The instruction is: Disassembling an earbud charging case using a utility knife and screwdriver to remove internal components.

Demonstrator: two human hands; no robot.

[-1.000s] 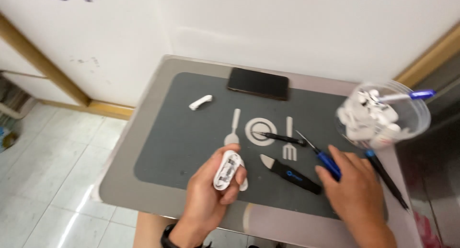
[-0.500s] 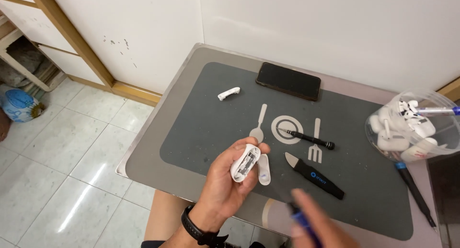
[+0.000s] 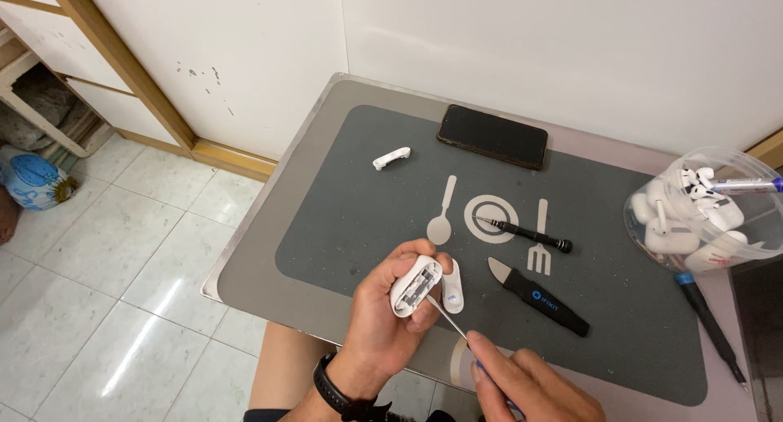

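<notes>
Over a small grey table [image 3: 269,226] with a dark mat [image 3: 367,218], a person's left hand [image 3: 383,324] is raised palm-up, fingers clamped round an opened white earbud case [image 3: 414,285]; a black watch sits on the wrist. From the lower edge, the right hand [image 3: 530,385] pinches a thin screwdriver [image 3: 447,318], its tip at the case's inner frame. Just beside the case lies a white case half [image 3: 453,287]; near it a black pry tool [image 3: 538,306], a second screwdriver [image 3: 526,234], a black phone [image 3: 492,136] and a white earbud piece [image 3: 391,157]. At the right edge, a clear plastic tub [image 3: 644,226] holds white earbuds [image 3: 677,226] and a marker pen [image 3: 746,185]
</notes>
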